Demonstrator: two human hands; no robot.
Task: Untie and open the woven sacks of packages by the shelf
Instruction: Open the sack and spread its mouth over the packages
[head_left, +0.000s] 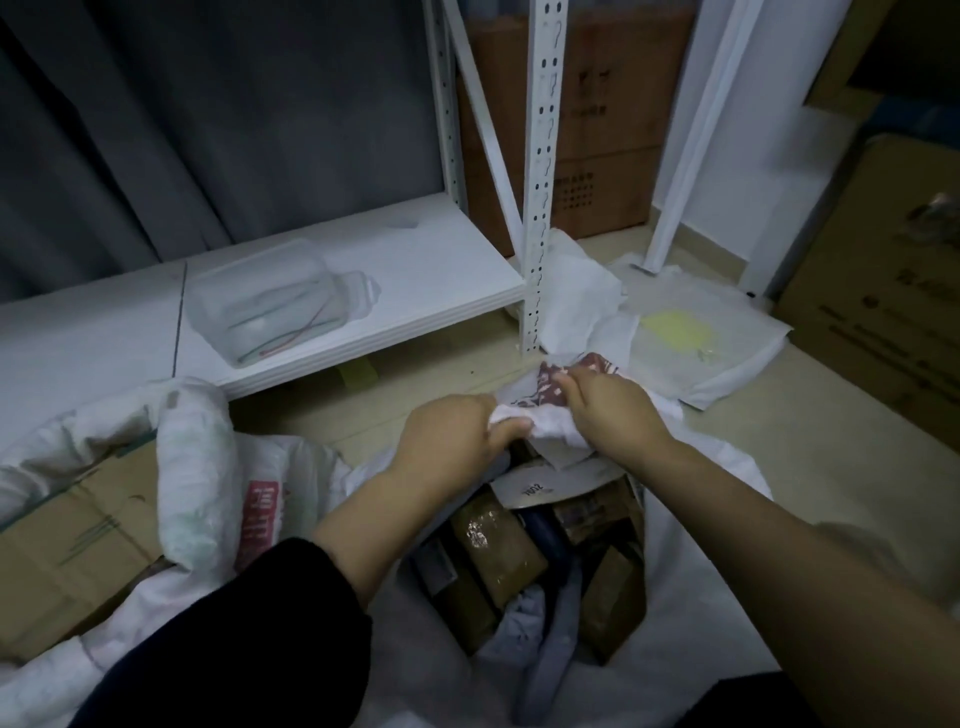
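We see a white woven sack (691, 597) standing open on the floor beside the shelf (415, 280), brown taped packages (498, 545) inside, its far rim apparently bunched.

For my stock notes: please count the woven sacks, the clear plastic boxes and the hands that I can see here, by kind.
Woven sacks: 2, one under the hands, one at left
Clear plastic boxes: 1
Hands: 2, left, right
Total: 5
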